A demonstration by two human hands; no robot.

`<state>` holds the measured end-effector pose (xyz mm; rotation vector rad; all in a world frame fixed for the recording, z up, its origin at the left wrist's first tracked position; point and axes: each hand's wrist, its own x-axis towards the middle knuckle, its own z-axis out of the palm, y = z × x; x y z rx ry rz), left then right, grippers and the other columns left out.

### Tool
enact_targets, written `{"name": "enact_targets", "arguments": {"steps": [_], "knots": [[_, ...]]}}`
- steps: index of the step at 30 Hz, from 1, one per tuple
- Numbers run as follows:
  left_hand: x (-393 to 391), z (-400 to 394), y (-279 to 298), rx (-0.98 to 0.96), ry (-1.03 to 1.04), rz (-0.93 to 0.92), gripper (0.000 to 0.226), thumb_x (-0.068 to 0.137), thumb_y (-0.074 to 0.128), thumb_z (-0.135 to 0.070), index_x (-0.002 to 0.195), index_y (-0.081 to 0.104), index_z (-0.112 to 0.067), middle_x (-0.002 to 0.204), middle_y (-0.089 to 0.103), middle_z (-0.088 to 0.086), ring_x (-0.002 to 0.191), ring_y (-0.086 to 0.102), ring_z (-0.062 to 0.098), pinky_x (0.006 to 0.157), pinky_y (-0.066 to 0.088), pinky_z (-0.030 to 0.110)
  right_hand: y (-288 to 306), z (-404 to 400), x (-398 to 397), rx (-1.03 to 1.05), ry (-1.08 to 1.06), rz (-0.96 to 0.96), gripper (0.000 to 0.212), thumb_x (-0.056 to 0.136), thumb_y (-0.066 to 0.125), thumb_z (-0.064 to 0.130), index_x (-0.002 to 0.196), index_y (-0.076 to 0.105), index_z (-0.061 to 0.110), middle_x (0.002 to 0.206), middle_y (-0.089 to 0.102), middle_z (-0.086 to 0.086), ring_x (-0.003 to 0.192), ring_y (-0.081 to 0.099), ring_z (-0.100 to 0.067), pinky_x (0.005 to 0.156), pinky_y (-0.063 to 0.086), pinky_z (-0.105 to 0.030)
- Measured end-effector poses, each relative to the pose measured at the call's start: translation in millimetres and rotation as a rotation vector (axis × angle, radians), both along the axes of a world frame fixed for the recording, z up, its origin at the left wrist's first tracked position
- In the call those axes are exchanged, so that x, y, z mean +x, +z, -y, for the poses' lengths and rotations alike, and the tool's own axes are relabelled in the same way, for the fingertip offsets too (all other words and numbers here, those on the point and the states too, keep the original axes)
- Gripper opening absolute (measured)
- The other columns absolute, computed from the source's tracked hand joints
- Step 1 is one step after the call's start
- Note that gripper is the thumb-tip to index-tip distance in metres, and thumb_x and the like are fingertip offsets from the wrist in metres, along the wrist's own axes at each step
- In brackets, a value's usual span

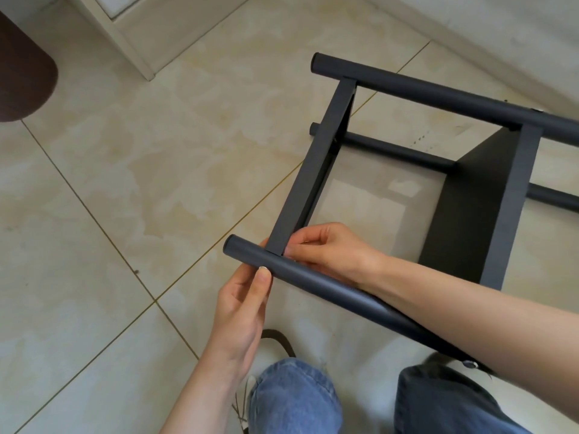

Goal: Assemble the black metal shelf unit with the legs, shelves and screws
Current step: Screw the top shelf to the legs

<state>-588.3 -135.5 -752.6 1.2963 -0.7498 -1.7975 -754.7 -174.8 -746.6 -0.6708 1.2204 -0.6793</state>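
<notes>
The black metal shelf unit lies on its side on the tiled floor. Its round legs run left to right: a far upper leg [438, 92], a lower leg [391, 148] on the floor, and a near leg [313, 283] held up in front of me. Two flat shelves cross between them, a left shelf [313, 164] and a right shelf [488, 195]. My left hand [241, 308] grips the near leg from below, thumb on top. My right hand [326, 249] pinches at the joint where the left shelf meets the near leg; what it pinches is hidden.
A white cabinet base [131, 42] stands at the back left, a dark brown rounded object [22, 73] at the far left edge. My knees in blue jeans [294, 399] and shoes are at the bottom. A white wall skirting [501, 32] runs behind the unit.
</notes>
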Motion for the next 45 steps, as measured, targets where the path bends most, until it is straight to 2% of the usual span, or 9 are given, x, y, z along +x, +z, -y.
{"name": "enact_targets", "arguments": {"steps": [4,7,11,15,19,25,33,38,45], "knots": [[2.8,1.1,-3.7,-0.026,-0.027,0.049,0.044,0.086,0.069,-0.036,0.122,0.064,-0.012,0.119,0.074,0.003,0.12,0.065,0.016,0.097,0.05,0.021,-3.3,2.2,0.7,0.132,-0.167,0.233,0.025,0.091,0.059,-0.004,0.071,0.068,0.007,0.056,0.067,0.002,0.054,0.055,-0.01,0.057,0.054,-0.017],[3.3,0.4,-5.8,-0.034,-0.033,0.063,0.039,0.087,0.057,-0.029,0.121,0.064,-0.011,0.117,0.074,0.003,0.118,0.065,0.015,0.097,0.051,0.021,-4.9,2.6,0.5,0.148,-0.128,0.2,0.031,0.091,0.061,-0.001,0.065,0.071,0.011,0.057,0.067,0.002,0.055,0.057,-0.011,0.057,0.053,-0.018],[1.8,0.8,-4.9,-0.044,-0.044,0.07,0.034,0.088,0.063,-0.033,0.117,0.067,-0.015,0.117,0.074,0.004,0.119,0.065,0.018,0.101,0.05,0.024,-8.1,2.8,-0.3,0.167,-0.099,0.147,0.017,0.09,0.064,0.002,0.075,0.069,0.008,0.058,0.067,0.001,0.051,0.057,-0.007,0.054,0.051,-0.017],[1.1,1.4,-7.1,-0.032,-0.035,0.084,0.038,0.086,0.06,-0.031,0.12,0.065,-0.015,0.12,0.073,0.002,0.122,0.063,0.017,0.109,0.043,0.034,-8.9,3.9,-2.2,0.182,-0.163,0.166,0.016,0.088,0.065,0.001,0.076,0.073,0.008,0.067,0.071,-0.004,0.048,0.055,-0.006,0.053,0.051,-0.018],[1.9,2.3,-8.1,-0.032,-0.047,0.093,0.04,0.086,0.066,-0.033,0.121,0.065,-0.014,0.121,0.073,0.002,0.123,0.063,0.016,0.113,0.04,0.04,-9.2,5.2,-1.9,0.263,-0.234,0.259,0.009,0.091,0.064,0.003,0.091,0.072,0.001,0.075,0.074,-0.008,0.046,0.054,-0.005,0.05,0.051,-0.018],[2.5,2.3,-8.4,-0.022,-0.047,0.081,0.056,0.075,0.069,-0.044,0.123,0.065,-0.015,0.123,0.072,0.005,0.124,0.062,0.021,0.114,0.04,0.041,-11.3,5.0,-2.1,0.247,-0.11,0.206,0.01,0.092,0.063,0.007,0.086,0.07,0.007,0.07,0.072,-0.001,0.06,0.058,-0.01,0.059,0.054,-0.018],[4.5,2.8,-11.8,-0.041,-0.08,0.091,0.051,0.076,0.068,-0.044,0.121,0.067,-0.019,0.122,0.073,0.002,0.124,0.063,0.018,0.113,0.04,0.041,-14.3,5.3,-3.0,0.214,-0.092,0.171,0.009,0.092,0.063,0.007,0.088,0.072,0.007,0.073,0.073,-0.001,0.062,0.06,-0.011,0.059,0.052,-0.019],[5.8,3.1,-13.7,-0.047,-0.087,0.099,0.05,0.076,0.068,-0.043,0.12,0.067,-0.021,0.122,0.072,0.001,0.125,0.061,0.017,0.115,0.038,0.044,-14.5,6.4,-2.2,0.221,-0.057,0.184,0.018,0.094,0.061,0.012,0.105,0.071,0.002,0.094,0.072,-0.006,0.09,0.059,-0.021,0.078,0.052,-0.024],[6.2,4.4,-10.3,-0.044,-0.117,0.123,0.06,0.075,0.077,-0.051,0.124,0.065,-0.018,0.125,0.071,0.004,0.128,0.06,0.019,0.118,0.036,0.047,-11.5,9.1,-9.8,0.329,0.036,0.24,0.033,0.095,0.059,0.016,0.125,0.064,0.001,0.118,0.064,-0.012,0.101,0.054,-0.023,0.075,0.052,-0.023]]}}
